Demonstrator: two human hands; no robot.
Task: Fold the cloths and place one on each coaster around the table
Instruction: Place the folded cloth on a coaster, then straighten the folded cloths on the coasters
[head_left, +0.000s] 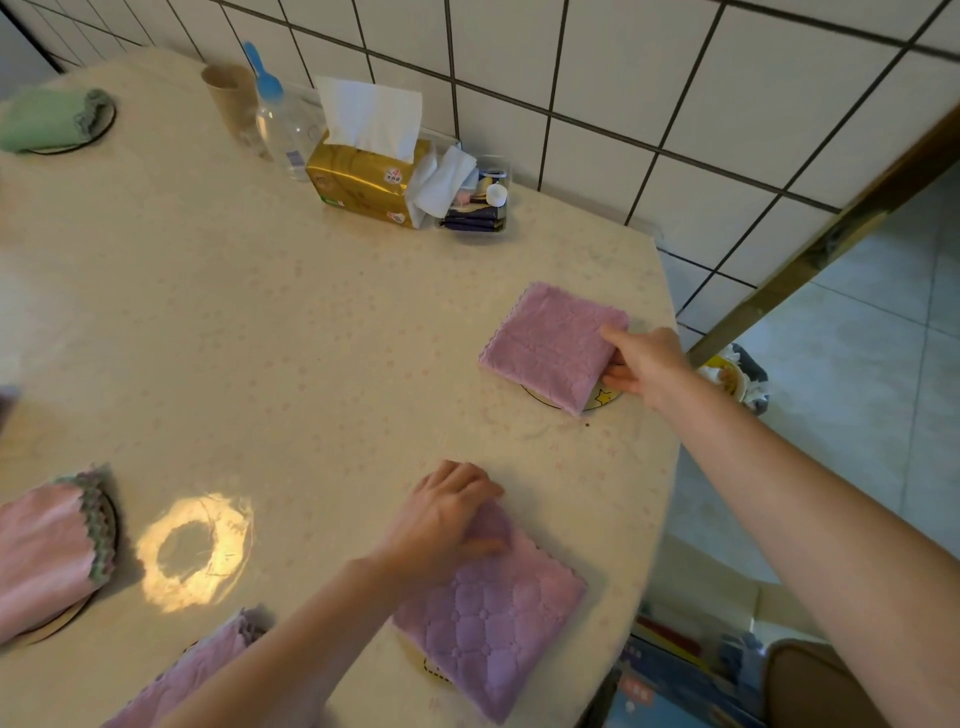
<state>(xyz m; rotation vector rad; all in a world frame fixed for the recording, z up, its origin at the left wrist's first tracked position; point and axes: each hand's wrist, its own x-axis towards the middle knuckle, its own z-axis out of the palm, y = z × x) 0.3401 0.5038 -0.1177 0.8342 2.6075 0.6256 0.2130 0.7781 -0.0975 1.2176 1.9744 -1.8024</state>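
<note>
My right hand (641, 366) pinches the near right edge of the far purple cloth (553, 345), thumb on top and fingers tucked under, so I can slide it square over the coaster (605, 399) beneath; only a sliver of that coaster with a yellow star shows at the cloth's near corner, which I judge means the cloth sits slightly off centre. My left hand (449, 512) lies on the far corner of the near purple cloth (491, 613), fingers curled over the fold with the thumb on top, pressing it flat so the fold does not spring apart. That cloth covers its own coaster (415, 657), whose rim peeks out at the left edge

Both cloths lie on the cream table (260, 322), well apart from each other. Further round, a green cloth (47, 122) rests on a coaster at the far left, a pink cloth (44, 551) on one at the near left, and another pink cloth (202, 670) lies partly hidden by my left forearm; whether it is centred I cannot tell

A tissue pack (363, 179) and a clear bottle (283, 130) stand against the tiled wall, out of the way of the place settings

By my reading the task is nearly finished; what remains is a small nudge of the far cloth, then letting go of both
</note>
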